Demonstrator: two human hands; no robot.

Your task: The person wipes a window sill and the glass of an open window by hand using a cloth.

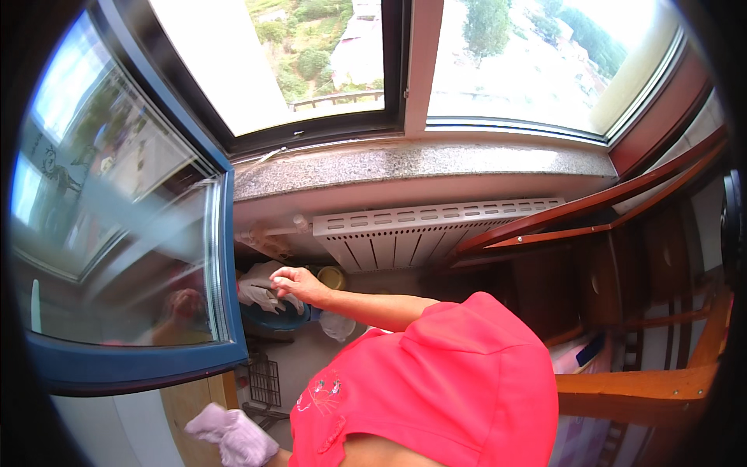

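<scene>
My left hand is hidden under a pale lilac cloth [233, 435] at the lower left; only the wrist shows behind it. Close by is the open window sash [232, 257], blue-framed, with its glass pane [134, 216] reflecting an arm and the room. My right hand [300, 286] reaches out bare from a red sleeve, fingers loosely bent and nothing seen in them. Below it, a blue basin [280, 320] holds white cloth [257, 289]; I cannot tell whether the hand touches it.
A granite windowsill [408, 160] runs above a white radiator [420, 227] with a pipe valve [300, 222]. Dark wooden furniture with a red-brown rail [560, 207] stands at right. A wire rack [265, 382], a yellowish container [331, 278] and a white plastic bag [337, 326] sit low down.
</scene>
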